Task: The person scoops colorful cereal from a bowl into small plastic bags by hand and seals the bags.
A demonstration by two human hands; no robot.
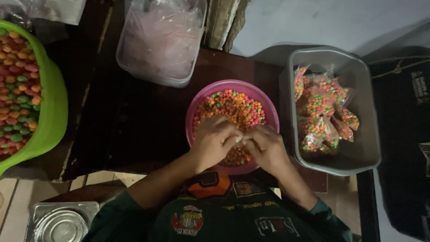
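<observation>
The person's left hand [214, 141] and right hand [266, 145] meet fingertip to fingertip over the near half of a pink bowl [195, 104], both curled narrow around something small and pale pinched between them; it looks like a bit of clear wrapping, but the dim light hides what it is. Neither hand is spread flat, and neither reaches away from the other.

The bowl lies straight ahead of the hands and directly beneath them, so the colourful candy pellets [233, 106] heaped in it sit just beyond the knuckles, toward the far rim. Being round, the bowl has no long axis to speak of, and both hands are about equally close to its contents.

To the right, just beside the bowl, a grey rectangular tub [365, 116] runs lengthwise away from the person and holds small filled bags of candy [320, 112]; the right hand is the nearer one to it. Beyond the bowl stands a clear container of empty plastic bags [161, 40], slightly nearer the left hand. Well apart on the left, a green basin [56, 107] holds more pellets. All of these rest on a dark counter [134, 121]. A shiny metal tin [62, 222] sits low at the left.
</observation>
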